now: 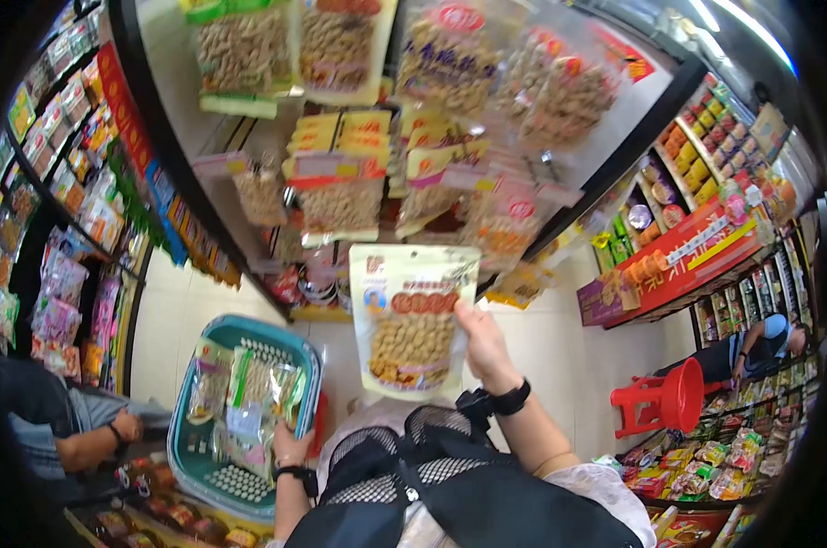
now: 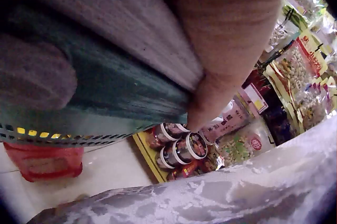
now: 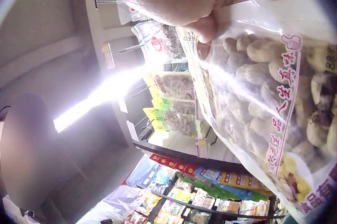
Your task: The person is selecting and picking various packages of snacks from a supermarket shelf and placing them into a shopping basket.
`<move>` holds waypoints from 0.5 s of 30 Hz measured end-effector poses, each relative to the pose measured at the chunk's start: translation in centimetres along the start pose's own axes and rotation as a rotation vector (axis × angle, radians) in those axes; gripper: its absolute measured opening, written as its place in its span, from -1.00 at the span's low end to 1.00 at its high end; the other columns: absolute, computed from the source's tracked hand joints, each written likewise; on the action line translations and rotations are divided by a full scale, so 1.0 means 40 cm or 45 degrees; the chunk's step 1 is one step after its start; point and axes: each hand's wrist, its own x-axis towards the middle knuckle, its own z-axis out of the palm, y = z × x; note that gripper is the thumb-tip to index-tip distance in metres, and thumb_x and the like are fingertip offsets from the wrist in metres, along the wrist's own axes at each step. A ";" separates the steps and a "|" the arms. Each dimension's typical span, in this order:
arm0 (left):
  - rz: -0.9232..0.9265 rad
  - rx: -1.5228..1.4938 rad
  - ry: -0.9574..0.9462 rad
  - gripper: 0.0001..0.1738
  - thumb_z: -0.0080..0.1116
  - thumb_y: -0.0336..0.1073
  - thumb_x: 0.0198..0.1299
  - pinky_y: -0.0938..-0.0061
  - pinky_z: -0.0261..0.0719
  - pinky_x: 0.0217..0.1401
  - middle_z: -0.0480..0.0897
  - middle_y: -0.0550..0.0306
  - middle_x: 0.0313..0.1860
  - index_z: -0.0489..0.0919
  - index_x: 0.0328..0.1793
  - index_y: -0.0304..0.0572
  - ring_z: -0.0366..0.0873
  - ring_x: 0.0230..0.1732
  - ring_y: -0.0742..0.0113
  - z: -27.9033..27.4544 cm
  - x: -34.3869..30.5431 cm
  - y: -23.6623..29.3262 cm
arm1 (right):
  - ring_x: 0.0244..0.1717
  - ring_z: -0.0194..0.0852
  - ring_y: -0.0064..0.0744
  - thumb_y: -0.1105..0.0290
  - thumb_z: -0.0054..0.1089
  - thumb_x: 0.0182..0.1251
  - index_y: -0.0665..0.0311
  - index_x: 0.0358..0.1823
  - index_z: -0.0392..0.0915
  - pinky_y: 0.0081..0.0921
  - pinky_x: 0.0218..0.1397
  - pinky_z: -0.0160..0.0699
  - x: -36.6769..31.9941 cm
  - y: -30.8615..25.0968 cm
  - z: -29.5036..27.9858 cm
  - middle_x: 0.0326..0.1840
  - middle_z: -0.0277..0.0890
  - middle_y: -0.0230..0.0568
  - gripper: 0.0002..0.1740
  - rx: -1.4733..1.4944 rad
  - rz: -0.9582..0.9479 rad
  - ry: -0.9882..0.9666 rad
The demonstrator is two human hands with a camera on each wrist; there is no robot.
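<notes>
A cream bag of peanuts with a clear window is upright in front of the person's chest, its right edge pinched between the thumb and fingers of the right hand. Lower and to the left, the left hand grips the rim of a green basket, in which several clear packets lie. Beyond the bag, more peanut packs hang on a display rack, while a red stool stands well apart at right.
</notes>
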 end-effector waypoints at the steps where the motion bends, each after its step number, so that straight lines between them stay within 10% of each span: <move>1: 0.007 0.036 0.008 -0.41 0.48 -0.16 -0.38 0.20 0.44 -0.24 0.48 -0.09 -0.41 0.35 -0.31 -0.28 0.46 -0.34 -0.06 -0.008 -0.004 0.005 | 0.00 0.43 -0.51 0.25 -0.13 0.43 0.37 0.04 0.45 -0.51 0.13 0.32 0.001 -0.002 -0.007 0.03 0.51 -0.24 -0.64 0.082 0.017 -0.043; 15: -0.048 0.164 0.135 -0.45 0.47 -0.17 -0.43 0.22 0.45 -0.23 0.47 -0.07 -0.44 0.35 -0.39 -0.23 0.45 -0.36 -0.06 -0.009 -0.050 0.050 | -0.10 0.44 -0.57 0.20 -0.14 0.44 0.38 -0.05 0.51 -0.55 0.05 0.35 0.004 -0.082 -0.081 -0.08 0.55 -0.30 -0.62 0.129 -0.029 -0.089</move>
